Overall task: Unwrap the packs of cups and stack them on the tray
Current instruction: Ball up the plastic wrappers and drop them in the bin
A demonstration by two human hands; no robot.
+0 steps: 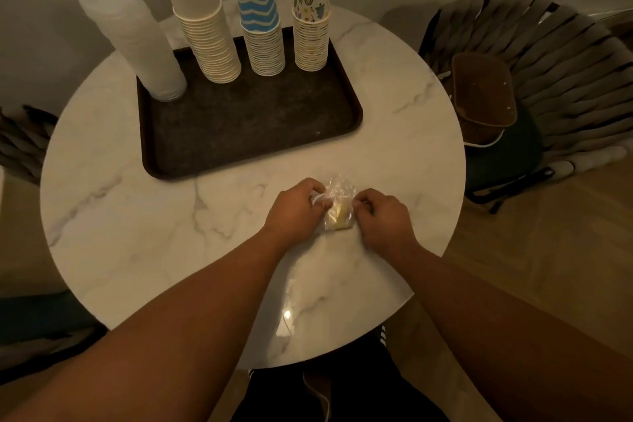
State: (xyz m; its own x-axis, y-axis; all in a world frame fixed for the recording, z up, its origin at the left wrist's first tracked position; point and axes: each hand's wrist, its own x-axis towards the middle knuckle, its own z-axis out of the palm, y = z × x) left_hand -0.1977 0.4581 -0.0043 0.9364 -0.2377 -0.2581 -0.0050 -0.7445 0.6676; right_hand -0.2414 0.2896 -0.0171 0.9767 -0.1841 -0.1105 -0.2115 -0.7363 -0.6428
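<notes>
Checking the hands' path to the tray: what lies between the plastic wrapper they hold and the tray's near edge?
Head view: only bare marble tabletop between the plastic wrapper and the tray.

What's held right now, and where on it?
Both hands pinch a small clear plastic wrapper: left hand at its left edge, right hand at its right edge.

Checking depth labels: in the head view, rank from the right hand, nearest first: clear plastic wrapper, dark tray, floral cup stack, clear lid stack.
1. Clear plastic wrapper: pinched by the right hand, at the table's near side.
2. Dark rectangular tray: beyond it, mid-table.
3. Floral paper cup stack: tray's far right corner.
4. Clear plastic lid stack: tray's far left corner.
</notes>
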